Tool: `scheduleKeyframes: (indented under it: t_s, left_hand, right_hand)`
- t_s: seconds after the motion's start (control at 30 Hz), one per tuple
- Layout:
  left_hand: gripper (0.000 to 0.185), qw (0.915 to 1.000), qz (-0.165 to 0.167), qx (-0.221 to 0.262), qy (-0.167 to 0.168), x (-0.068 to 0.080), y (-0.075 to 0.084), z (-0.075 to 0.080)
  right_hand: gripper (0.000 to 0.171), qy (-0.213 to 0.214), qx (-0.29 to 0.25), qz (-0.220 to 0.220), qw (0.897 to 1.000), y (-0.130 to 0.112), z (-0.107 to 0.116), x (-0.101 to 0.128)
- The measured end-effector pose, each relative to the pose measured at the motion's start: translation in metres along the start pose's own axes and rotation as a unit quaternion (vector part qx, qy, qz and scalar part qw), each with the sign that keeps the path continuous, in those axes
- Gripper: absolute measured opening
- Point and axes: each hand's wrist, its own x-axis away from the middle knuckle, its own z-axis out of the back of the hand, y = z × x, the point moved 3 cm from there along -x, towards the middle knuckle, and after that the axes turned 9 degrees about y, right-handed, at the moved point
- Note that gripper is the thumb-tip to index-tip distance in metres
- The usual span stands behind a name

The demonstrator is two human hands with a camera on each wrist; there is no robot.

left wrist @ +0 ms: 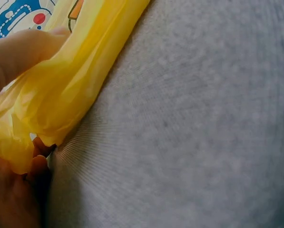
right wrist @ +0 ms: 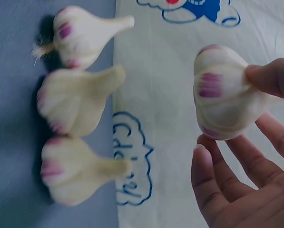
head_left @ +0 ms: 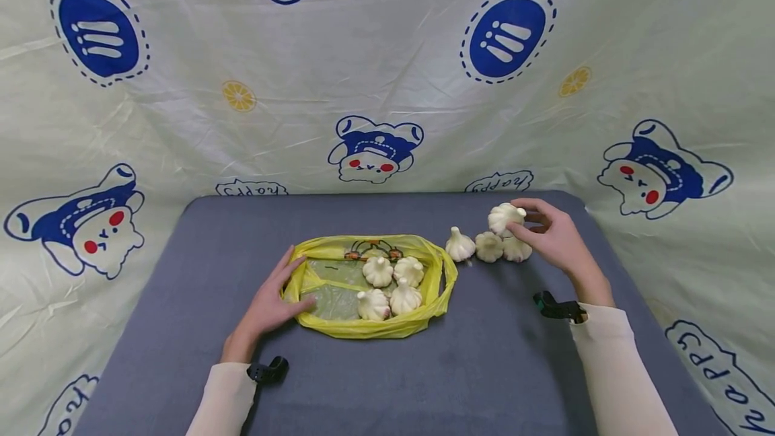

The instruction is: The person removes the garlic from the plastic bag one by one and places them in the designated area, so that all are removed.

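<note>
A yellow plastic bag (head_left: 339, 325) lies open in the middle of the grey table (head_left: 472, 369), with several garlic bulbs (head_left: 390, 286) inside. My left hand (head_left: 272, 298) grips the bag's left edge (left wrist: 61, 90), thumb on top. My right hand (head_left: 547, 231) holds one garlic bulb (head_left: 505, 215) (right wrist: 225, 92) lifted off the table, pinched at the fingertips. Three more garlic bulbs (head_left: 487, 246) (right wrist: 75, 102) lie in a row on the table just left of that hand.
A cream cloth printed with blue cartoon bears (head_left: 375, 147) hangs behind and around the table. Bare grey table surface lies in front of the bag and to both sides.
</note>
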Motion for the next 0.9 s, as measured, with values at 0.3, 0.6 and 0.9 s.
scheduleKeyframes:
  t_s: [0.3, 0.6, 0.9]
  left_hand:
    - [0.086, 0.9999, 0.003, 0.007, -0.012, 0.002, 0.001, 0.000]
    - [0.086, 0.9999, 0.002, -0.009, -0.011, 0.003, -0.002, -0.001]
    - [0.088, 0.9999, 0.008, 0.000, -0.011, 0.003, -0.003, 0.000]
  right_hand:
    - [0.053, 0.080, -0.010, -0.047, 0.996, 0.042, 0.017, 0.008]
    - [0.051, 0.140, -0.018, -0.098, 0.985, 0.075, 0.015, 0.017]
    - [0.052, 0.156, -0.024, -0.134, 0.978, 0.109, 0.009, 0.024]
